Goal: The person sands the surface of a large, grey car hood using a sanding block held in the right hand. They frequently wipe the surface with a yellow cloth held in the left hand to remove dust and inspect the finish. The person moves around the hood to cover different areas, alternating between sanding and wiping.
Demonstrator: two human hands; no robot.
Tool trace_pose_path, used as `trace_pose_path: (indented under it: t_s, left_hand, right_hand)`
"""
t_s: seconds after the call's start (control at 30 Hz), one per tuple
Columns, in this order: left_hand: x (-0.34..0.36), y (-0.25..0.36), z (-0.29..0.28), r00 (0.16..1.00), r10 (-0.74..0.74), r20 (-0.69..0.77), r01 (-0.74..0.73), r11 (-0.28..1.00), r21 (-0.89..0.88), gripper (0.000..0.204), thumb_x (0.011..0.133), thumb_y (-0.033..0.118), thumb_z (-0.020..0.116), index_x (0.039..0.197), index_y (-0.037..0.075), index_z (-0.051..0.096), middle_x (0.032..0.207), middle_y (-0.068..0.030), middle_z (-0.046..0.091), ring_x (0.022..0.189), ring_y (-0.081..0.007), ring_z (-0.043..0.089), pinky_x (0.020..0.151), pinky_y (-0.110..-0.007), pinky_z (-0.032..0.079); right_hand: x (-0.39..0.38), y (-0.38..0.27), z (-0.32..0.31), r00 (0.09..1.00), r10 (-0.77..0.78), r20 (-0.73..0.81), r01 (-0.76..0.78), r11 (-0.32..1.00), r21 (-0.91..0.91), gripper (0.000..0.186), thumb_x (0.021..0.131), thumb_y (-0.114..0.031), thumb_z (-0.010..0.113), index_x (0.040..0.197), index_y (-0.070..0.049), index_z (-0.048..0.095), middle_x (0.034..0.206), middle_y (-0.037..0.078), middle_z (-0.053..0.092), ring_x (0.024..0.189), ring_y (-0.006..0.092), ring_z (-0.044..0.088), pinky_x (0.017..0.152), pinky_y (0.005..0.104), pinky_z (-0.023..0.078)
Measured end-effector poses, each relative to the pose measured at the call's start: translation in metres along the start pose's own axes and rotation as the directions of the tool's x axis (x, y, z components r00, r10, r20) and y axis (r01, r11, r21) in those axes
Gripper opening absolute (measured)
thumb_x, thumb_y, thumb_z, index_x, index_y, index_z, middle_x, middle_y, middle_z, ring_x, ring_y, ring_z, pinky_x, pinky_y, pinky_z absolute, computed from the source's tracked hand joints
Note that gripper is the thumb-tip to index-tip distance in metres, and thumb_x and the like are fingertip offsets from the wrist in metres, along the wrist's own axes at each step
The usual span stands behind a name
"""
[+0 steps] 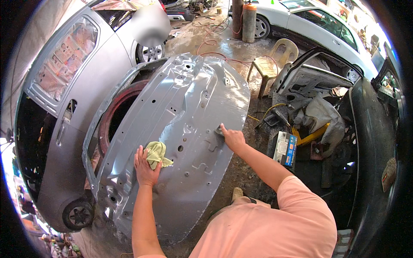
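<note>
A grey car tailgate lies before me, its face full of holes, ridges and stamped recesses. The frame of its window opening runs along the left side. On the middle of the panel my left hand holds a crumpled yellow-green cloth between thumb and fingers. My right hand reaches to the panel's right part, fingertips pressed to the surface beside a stamped recess. A small dark grey piece shows under those fingers; its kind is too hidden to tell.
A grey car with a papered window stands at the left. Behind the panel are gas cylinders, a red hose and a white car. To the right are a plastic chair, a car battery and a dark car body.
</note>
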State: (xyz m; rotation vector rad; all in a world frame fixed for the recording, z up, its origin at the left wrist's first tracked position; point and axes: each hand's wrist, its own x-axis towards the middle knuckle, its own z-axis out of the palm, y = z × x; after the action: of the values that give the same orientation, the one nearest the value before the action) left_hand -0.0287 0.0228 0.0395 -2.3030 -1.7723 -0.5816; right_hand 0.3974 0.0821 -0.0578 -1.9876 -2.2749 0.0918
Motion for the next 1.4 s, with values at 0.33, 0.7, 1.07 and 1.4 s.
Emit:
trace_pose_path:
  t_s: [0.33,0.7,1.07,1.4]
  left_hand:
    - [0.003,-0.005,0.004,0.999,0.043,-0.029,-0.043,0.999,0.009,0.084,0.092,0.047,0.074,0.159,0.018,0.033,0.169,-0.0126,0.032,0.155,-0.0383,0.031,0.127,-0.055,0.027]
    - [0.005,-0.003,0.007,0.999,0.045,-0.029,-0.045,0.999,-0.003,0.082,0.093,0.044,0.074,0.158,0.013,0.034,0.169,-0.0122,0.032,0.154,-0.0402,0.031,0.128,-0.055,0.026]
    - [0.004,-0.003,0.006,0.999,0.042,-0.013,-0.042,0.999,0.031,0.082,0.093,0.047,0.073,0.158,0.014,0.035,0.168,-0.0129,0.034,0.154,-0.0390,0.033,0.128,-0.054,0.027]
    - [0.006,-0.004,0.009,0.997,0.071,-0.026,-0.071,0.997,0.033,0.084,0.093,0.048,0.073,0.159,0.015,0.033,0.168,-0.0137,0.034,0.154,-0.0386,0.033,0.128,-0.055,0.026]
  right_hand:
    - [-0.025,-0.057,0.011,0.984,-0.155,-0.085,0.168,0.970,0.173,0.069,0.093,-0.008,0.056,0.161,-0.014,0.043,0.093,0.014,0.076,0.080,0.0329,0.076,0.069,0.0469,0.060]
    - [-0.022,-0.134,0.000,0.985,-0.174,-0.001,0.171,0.968,0.181,0.067,0.096,-0.008,0.051,0.162,-0.014,0.041,0.094,0.010,0.075,0.084,0.0297,0.076,0.071,0.0449,0.060]
    - [-0.058,-0.111,0.016,0.986,-0.135,0.093,0.119,0.980,0.156,0.071,0.097,-0.010,0.054,0.166,-0.017,0.035,0.095,0.010,0.074,0.080,0.0300,0.075,0.067,0.0424,0.057]
    - [-0.040,-0.064,-0.009,0.952,-0.294,0.084,0.287,0.954,0.087,0.069,0.098,-0.013,0.056,0.164,-0.019,0.040,0.095,0.011,0.076,0.081,0.0299,0.077,0.067,0.0436,0.059]
